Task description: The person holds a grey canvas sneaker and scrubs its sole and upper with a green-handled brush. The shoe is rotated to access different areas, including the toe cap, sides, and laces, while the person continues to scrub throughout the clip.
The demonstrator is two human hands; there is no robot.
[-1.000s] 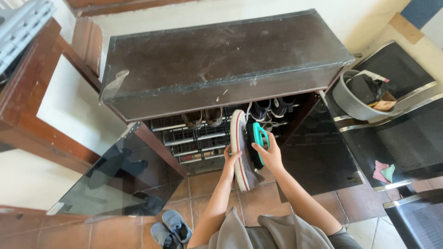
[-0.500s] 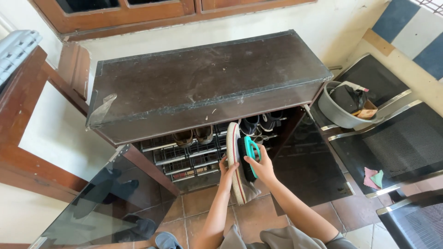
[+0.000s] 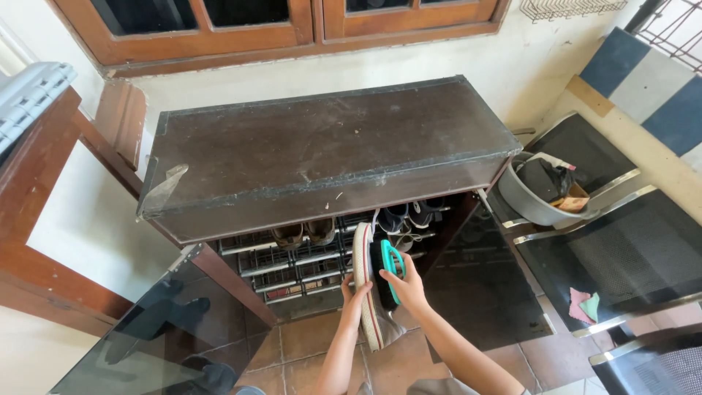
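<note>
So the biggest thing here is the dark shoe cabinet [image 3: 322,150] straight ahead of both hands, its dusty top well above them and its glass doors swung open, one door [image 3: 164,329] off past the left hand and the other [image 3: 490,278] just beyond the right. Inside, right in front of the hands, wire racks [image 3: 292,267] hold a brown pair [image 3: 301,232] a bit up and left of the left hand, and dark sneakers [image 3: 409,213] just above the right. Way off to the right hand's side sits a grey basin [image 3: 537,192] on a black seat [image 3: 621,227], well apart from the action. Now the actual work: the left hand [image 3: 354,292] is closed around a grey canvas shoe [image 3: 365,285] at the edge of the sole, holding it up on its side with the white sole turned toward that hand, over the tile floor [image 3: 307,344]. The right hand [image 3: 406,287] is wrapped around a black scrub brush with a teal handle [image 3: 386,271], bristles seemingly against the shoe's upper. My take on doing this bit well: keep the left grip firm so the shoe doesn't twist, stroke along the fabric in short passes, and keep the bristles flat rather than digging in with one corner.
</note>
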